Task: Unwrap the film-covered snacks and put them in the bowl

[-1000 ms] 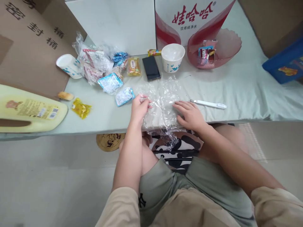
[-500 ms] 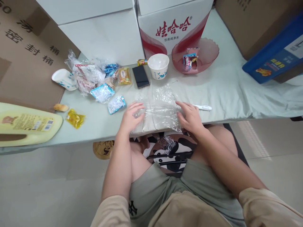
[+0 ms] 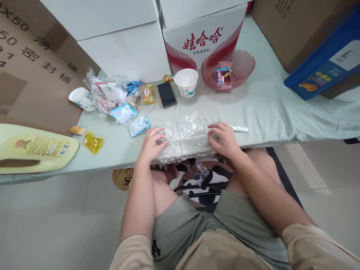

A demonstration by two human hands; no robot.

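Note:
A sheet of clear, crinkled plastic film (image 3: 185, 131) lies across the front edge of the table, between my hands. My left hand (image 3: 151, 146) has its thumb and fingers closed on the film's left side. At the right side, my right hand (image 3: 223, 138) pinches the film with curled fingers. Just beyond my right hand lies a slim white tool (image 3: 240, 129), its left end hidden. Two blue-and-clear packets, one of them the nearer packet (image 3: 139, 126), rest left of the film. A crumpled piece of clear plastic (image 3: 200, 173) is below the table edge, over the panda-print surface.
Behind the film stand a dark phone (image 3: 167, 94), a white paper cup (image 3: 186, 83) and a pink bowl (image 3: 228, 71) holding wrapped snacks. Heaped plastic packets (image 3: 108, 95) and a tipped cup (image 3: 82, 99) are at left, near a yellow jug (image 3: 36, 148). Cartons (image 3: 206, 45) line the back.
The film has been drawn slightly toward me and looks more stretched between my hands. My left hand has shifted a little left and nearer, and my fingers have curled in.

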